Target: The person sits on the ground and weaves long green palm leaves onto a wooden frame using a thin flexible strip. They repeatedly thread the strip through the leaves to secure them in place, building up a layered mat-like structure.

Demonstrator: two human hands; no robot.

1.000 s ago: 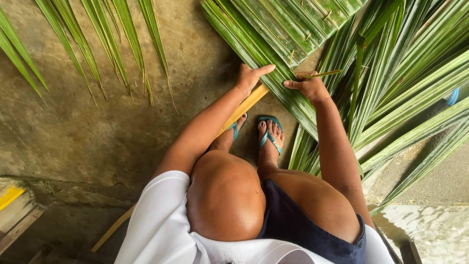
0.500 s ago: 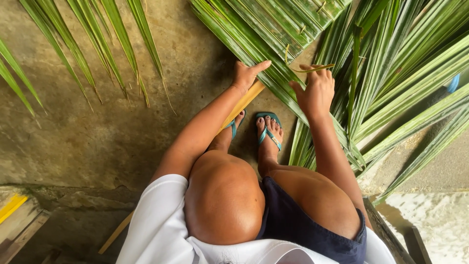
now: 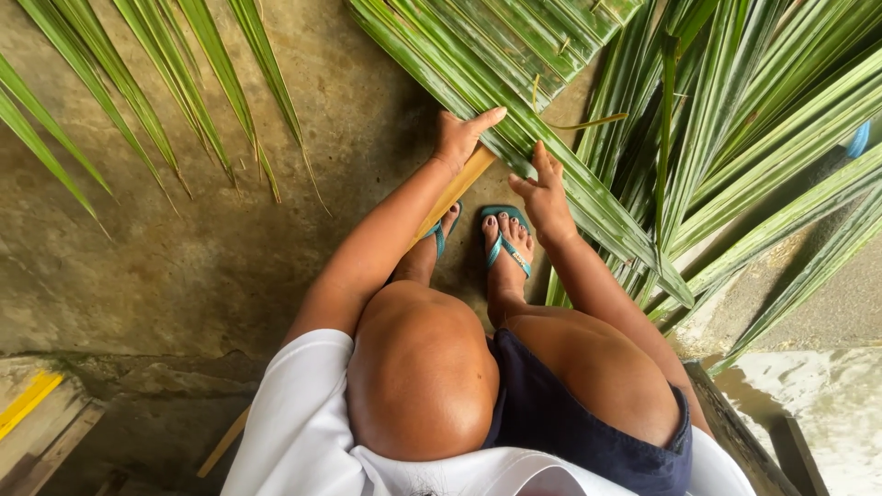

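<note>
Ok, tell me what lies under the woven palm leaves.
The woven palm leaves lie on the concrete floor. A pale stalk runs out beneath the left hand. How far it continues underneath is hidden.

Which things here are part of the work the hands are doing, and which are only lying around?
In use:
- left hand, resting on the woven palm leaflets
- right hand, on a green leaflet beside the weave
- pale yellow midrib of the frond, under the left hand

Lying about:
- loose palm frond on the concrete floor
- yellow strip at the lower left edge
</note>
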